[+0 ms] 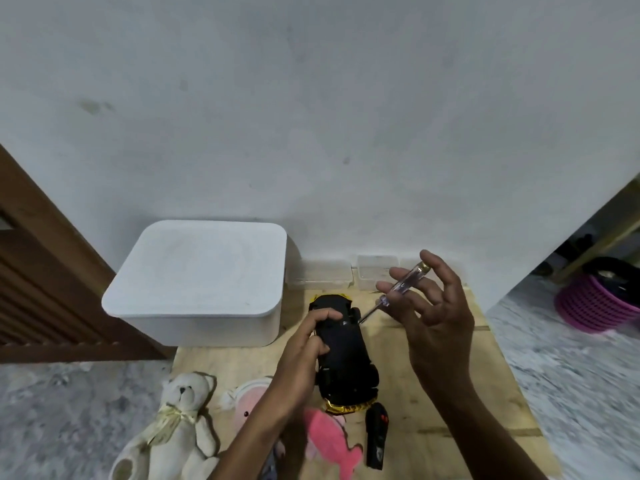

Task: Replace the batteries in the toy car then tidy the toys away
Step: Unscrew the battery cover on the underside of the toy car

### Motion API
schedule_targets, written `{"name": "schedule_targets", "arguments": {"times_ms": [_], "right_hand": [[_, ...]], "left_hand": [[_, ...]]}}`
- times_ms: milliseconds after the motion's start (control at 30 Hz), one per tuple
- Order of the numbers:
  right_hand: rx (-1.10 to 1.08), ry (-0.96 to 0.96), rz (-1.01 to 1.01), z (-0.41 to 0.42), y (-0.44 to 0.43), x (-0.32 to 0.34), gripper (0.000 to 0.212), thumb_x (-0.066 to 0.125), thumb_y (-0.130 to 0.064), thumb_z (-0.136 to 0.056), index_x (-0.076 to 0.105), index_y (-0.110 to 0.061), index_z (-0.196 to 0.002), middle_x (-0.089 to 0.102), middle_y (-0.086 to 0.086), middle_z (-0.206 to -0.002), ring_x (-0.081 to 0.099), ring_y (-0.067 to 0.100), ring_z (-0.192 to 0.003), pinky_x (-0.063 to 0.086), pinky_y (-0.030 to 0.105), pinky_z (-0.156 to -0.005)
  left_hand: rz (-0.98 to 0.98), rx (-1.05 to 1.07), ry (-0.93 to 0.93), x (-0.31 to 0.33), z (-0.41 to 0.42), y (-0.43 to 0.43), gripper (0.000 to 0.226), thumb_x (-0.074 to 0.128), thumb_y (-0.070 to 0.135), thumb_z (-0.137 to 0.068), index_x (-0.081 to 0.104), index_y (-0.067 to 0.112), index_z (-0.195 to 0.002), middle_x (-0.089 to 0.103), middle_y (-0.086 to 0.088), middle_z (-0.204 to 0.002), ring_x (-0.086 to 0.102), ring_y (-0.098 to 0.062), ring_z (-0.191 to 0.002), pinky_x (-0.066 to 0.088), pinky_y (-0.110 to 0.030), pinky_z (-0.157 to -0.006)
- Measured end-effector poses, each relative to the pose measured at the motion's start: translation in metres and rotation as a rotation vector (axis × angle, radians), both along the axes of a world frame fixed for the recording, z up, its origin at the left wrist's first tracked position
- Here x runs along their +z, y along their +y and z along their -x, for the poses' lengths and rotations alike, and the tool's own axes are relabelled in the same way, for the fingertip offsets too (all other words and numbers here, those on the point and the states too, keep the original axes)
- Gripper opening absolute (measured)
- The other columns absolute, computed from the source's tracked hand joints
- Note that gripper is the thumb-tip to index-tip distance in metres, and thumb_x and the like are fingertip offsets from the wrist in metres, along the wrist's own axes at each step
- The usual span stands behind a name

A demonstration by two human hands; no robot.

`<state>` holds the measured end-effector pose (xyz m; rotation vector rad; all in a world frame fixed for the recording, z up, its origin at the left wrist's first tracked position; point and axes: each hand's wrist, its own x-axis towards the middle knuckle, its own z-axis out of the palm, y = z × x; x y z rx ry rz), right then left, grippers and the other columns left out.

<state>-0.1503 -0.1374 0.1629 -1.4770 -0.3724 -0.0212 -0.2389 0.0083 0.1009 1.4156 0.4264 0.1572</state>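
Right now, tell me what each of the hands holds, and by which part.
The left hand grips the upturned toy car by its side; the right hand pinches the screwdriver by its clear handle.

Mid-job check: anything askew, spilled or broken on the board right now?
Nothing spilled or broken. The black-and-yellow toy car lies belly-up under the left hand, as the job needs. Only the cream teddy bear sprawls partly off the pale wooden board onto the floor.
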Motion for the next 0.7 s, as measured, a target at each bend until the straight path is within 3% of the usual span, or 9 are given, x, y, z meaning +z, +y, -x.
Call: {"name": "schedule_targets", "arguments": {"times_ms": [133,267,400,533,700], "right_hand": [[0.028,-0.022,-0.026,0.009,0.005,0.008,0.056,0.070,-0.017,-0.080,0.048,-0.037,-0.127,0.073,0.001,-0.113,0.075,0.022,-0.094,0.064,0.040,-0.066],[0.034,-0.058,-0.033,0.017,0.008,0.008,0.056,0.070,-0.015,-0.081,0.048,-0.036,-0.127,0.072,-0.002,-0.113,0.076,0.023,-0.092,0.063,0.038,-0.065],[0.042,-0.079,-0.056,0.021,0.012,0.005,0.057,0.069,-0.004,-0.084,0.051,-0.036,-0.127,0.072,0.003,-0.114,0.075,0.025,-0.092,0.063,0.039,-0.066],[0.064,-0.091,-0.073,0.024,0.017,0.003,0.058,0.068,-0.003,-0.085,0.054,-0.046,-0.122,0.071,0.006,-0.114,0.075,0.026,-0.093,0.063,0.040,-0.068],[0.074,-0.129,-0.053,0.028,0.018,0.002,0.058,0.067,-0.005,-0.085,0.053,-0.046,-0.124,0.071,0.003,-0.114,0.075,0.024,-0.094,0.064,0.040,-0.068]], "left_hand": [[-0.113,0.012,-0.016,-0.002,0.004,0.000,0.052,0.037,0.034,-0.071,0.071,0.040,-0.110,0.065,0.015,-0.119,0.058,-0.013,-0.116,0.050,-0.046,-0.097],[-0.133,0.053,-0.031,-0.003,0.006,0.000,0.051,0.038,0.024,-0.072,0.070,0.035,-0.110,0.064,0.006,-0.119,0.058,-0.023,-0.114,0.046,-0.057,-0.097],[-0.113,0.082,-0.019,-0.004,0.009,0.001,0.046,0.052,0.037,-0.068,0.068,0.033,-0.110,0.065,-0.002,-0.117,0.060,-0.034,-0.109,0.045,-0.064,-0.096],[-0.119,0.080,-0.004,-0.005,0.011,0.004,0.046,0.054,0.038,-0.068,0.068,0.033,-0.111,0.064,0.002,-0.117,0.060,-0.032,-0.111,0.046,-0.066,-0.097],[-0.144,0.068,-0.007,-0.004,0.015,0.005,0.045,0.053,0.037,-0.069,0.068,0.033,-0.111,0.064,0.006,-0.117,0.059,-0.031,-0.113,0.045,-0.065,-0.099]]}}
